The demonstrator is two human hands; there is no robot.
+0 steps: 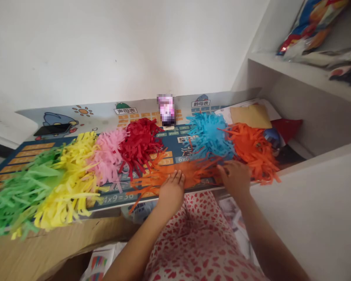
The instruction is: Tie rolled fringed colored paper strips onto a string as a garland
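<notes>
Right now, the left hand (172,191) lies open and flattish, its fingers stretched out over a strip of orange fringed paper (193,171) near the front edge of the counter (172,144). The right hand (236,177) is at the other end of that strip with its fingers bent around the fringe, though I cannot tell whether it pinches any of it. The strip lies lengthwise along the edge, loose ends spreading out to the left and right. Just behind the right hand are a bright blue tassel bunch (212,132) and, beside it, a darker orange bunch (253,152) that reaches the edge. To the left of the strip, crowded against one another, come a red bunch (140,140), a pink bunch (109,152), a yellow bunch (76,175) and, farthest out, a green bunch (32,187). Behind them a printed mat (102,111) curves up against the wall (105,50), and an upright lit object (166,109), too blurred to make out, stands between the red and blue bunches
</notes>
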